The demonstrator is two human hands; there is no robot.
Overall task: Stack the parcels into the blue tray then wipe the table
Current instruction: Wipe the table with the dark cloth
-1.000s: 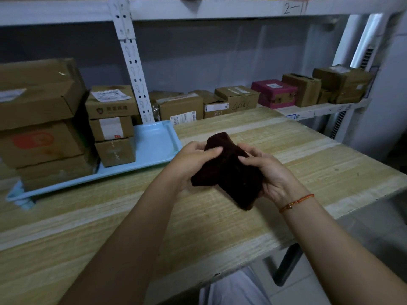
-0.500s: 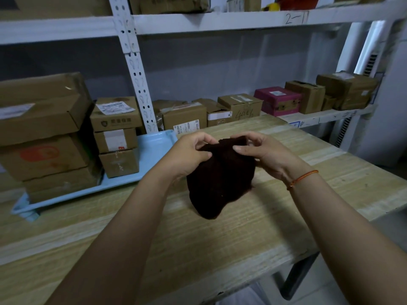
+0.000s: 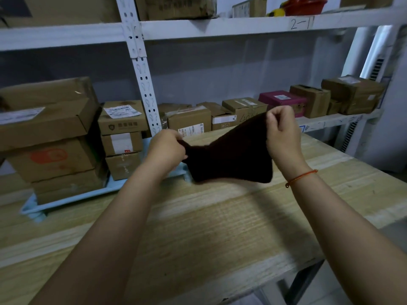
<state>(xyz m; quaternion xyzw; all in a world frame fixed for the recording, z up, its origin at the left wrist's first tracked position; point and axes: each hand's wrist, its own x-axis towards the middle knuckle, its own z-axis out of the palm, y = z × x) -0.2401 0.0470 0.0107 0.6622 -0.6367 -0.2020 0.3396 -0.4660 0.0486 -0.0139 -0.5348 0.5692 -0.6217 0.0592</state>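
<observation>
From the head view I see both hands raised above the wooden tabletop (image 3: 220,227), stretching a dark brown cloth (image 3: 231,155) between them. The left hand (image 3: 166,148) pinches the cloth's lower left corner, its fingers (image 3: 176,139) curled tight around the fabric. The right hand (image 3: 283,134) sits higher and grips the upper right corner in a closed fist; an orange string bracelet (image 3: 300,178) circles that wrist. The cloth hangs clear of the tabletop, sagging toward its bottom edge.

To the left, the blue tray (image 3: 72,198) rests on the tabletop and carries two piles of cardboard parcels — a tall stack of three large boxes (image 3: 50,139) at the far left, and just beside it a stack of three smaller boxes (image 3: 122,137), the top one bearing a white shipping label. The left hand partly hides the tray's right end.

Behind the tabletop, a white metal shelf unit (image 3: 141,69) holds a row of more boxes, among them a pink box (image 3: 283,101) — the upper shelf is marked "2-11" by hand.
</observation>
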